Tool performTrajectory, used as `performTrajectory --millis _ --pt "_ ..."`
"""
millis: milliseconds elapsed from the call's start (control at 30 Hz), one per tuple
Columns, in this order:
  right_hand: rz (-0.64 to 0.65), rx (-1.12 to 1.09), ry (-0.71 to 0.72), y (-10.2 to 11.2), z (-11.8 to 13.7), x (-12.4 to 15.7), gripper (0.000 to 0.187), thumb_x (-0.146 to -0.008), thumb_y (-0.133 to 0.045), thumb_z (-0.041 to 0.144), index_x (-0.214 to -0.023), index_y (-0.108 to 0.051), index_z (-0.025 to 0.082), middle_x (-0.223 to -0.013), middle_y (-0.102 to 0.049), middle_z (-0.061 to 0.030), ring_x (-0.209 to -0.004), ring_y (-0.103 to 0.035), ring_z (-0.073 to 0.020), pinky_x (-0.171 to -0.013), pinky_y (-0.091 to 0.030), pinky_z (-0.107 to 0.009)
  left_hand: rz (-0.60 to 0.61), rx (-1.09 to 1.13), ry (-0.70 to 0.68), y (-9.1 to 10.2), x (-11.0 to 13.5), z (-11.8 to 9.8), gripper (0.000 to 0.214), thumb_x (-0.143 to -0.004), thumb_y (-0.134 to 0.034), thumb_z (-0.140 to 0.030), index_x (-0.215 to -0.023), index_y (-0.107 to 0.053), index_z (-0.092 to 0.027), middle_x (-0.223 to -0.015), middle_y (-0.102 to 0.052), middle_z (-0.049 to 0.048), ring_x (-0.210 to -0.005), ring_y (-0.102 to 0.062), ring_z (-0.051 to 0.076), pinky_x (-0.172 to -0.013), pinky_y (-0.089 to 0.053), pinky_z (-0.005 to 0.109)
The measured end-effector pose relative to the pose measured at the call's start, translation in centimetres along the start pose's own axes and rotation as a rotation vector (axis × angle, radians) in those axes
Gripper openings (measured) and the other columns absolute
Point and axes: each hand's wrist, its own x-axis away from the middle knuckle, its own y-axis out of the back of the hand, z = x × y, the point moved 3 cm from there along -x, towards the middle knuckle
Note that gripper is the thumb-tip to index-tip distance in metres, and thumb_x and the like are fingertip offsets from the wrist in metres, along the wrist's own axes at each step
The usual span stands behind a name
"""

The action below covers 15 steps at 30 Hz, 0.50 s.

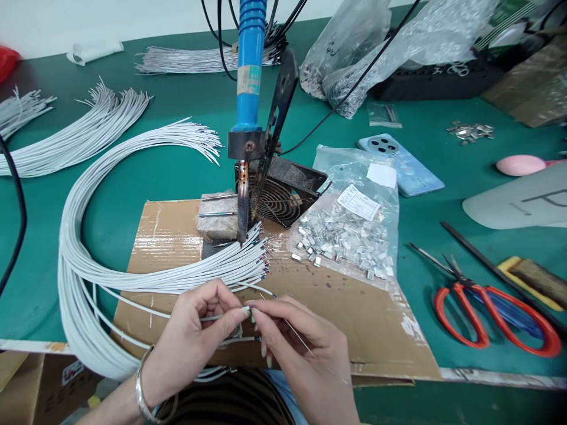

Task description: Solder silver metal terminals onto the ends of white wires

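My left hand [199,333] pinches the end of a white wire [211,318] from the big curved bundle of white wires [88,277]. My right hand [301,342] meets it fingertip to fingertip, pinching the wire tip and holding a thin strand of solder wire [310,353] that runs back across the palm. Both hands hover over a taped cardboard sheet [345,319]. A blue-handled soldering iron [249,112] stands clamped upright just beyond them, its tip pointing down at the wire ends [261,260].
A small black fan [286,195] sits behind the iron. A clear bag of small metal clips [345,236] lies right of it, then a phone [405,165] and red-handled scissors [491,310]. More white wire bundles [75,136] lie at left and rear on the green table [443,236].
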Motion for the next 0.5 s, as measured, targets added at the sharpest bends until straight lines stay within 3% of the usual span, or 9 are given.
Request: performTrajectory --millis 167,333,500 --pt "0.012 0.007 0.019 0.07 -0.16 -0.14 0.014 -0.087 -0.074 0.022 -0.092 -0.086 0.028 -0.065 -0.064 0.0011 -0.049 -0.053 -0.0084 -0.046 -0.039 -0.021 0.001 0.035 -0.004 0.07 0.01 0.01 0.027 -0.087 -0.070 -0.036 -0.073 -0.055 -0.019 -0.058 -0.044 -0.0080 -0.054 -0.034 0.010 -0.051 -0.027 0.023" --pt "0.087 0.011 0.057 0.21 -0.84 -0.29 0.014 -0.089 -0.073 0.026 -0.095 -0.086 0.026 -0.061 -0.062 0.0014 -0.048 -0.053 -0.0095 -0.044 -0.040 -0.021 0.066 0.045 -0.004 0.40 0.15 0.17 0.028 -0.089 -0.069 -0.036 -0.075 -0.055 -0.018 -0.061 -0.045 -0.0073 -0.058 -0.035 0.011 -0.054 -0.029 0.023" --pt "0.080 0.019 0.035 0.26 -0.43 -0.27 0.013 -0.088 -0.074 0.024 -0.091 -0.086 0.029 -0.062 -0.062 0.0019 -0.049 -0.053 -0.0085 -0.047 -0.039 -0.021 0.127 0.098 0.018 0.72 0.15 0.32 0.027 -0.090 -0.070 -0.035 -0.077 -0.054 -0.019 -0.067 -0.050 -0.0058 -0.062 -0.039 0.011 -0.057 -0.031 0.023"
